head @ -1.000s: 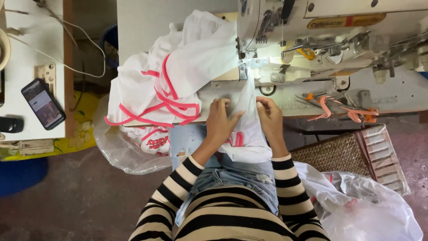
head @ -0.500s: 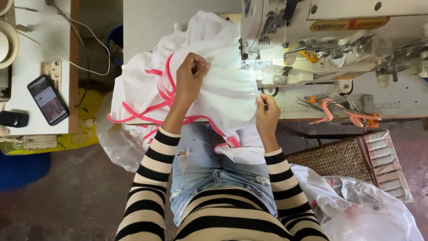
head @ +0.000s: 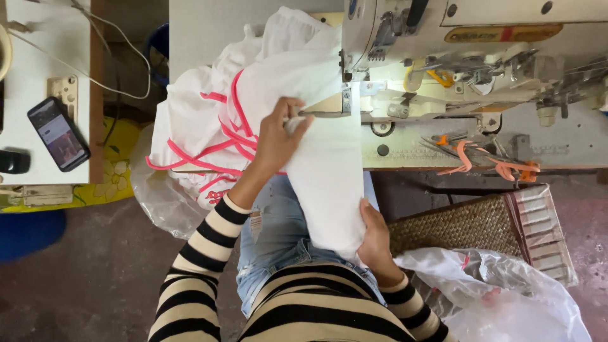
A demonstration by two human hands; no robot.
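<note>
A white cloth piece (head: 329, 177) runs from under the sewing machine's (head: 456, 57) needle area down toward my lap. My left hand (head: 278, 136) presses its upper end against the machine bed, fingers next to the presser foot. My right hand (head: 373, 237) grips the cloth's lower end near my waist and holds it taut. Behind my left hand lies a heap of white garments with pink trim (head: 215, 120) on the table.
A phone (head: 58, 133) lies on a white side table (head: 38, 82) at the left. Pink and orange scissors (head: 487, 161) rest on the machine table. A woven basket (head: 481, 225) and a clear plastic bag (head: 506, 297) sit at my right. Another plastic bag (head: 158, 196) hangs below the heap.
My left hand has moved right from the pink-trimmed heap to the presser foot. My right hand has dropped toward my lap, stretching the white cloth out long.
</note>
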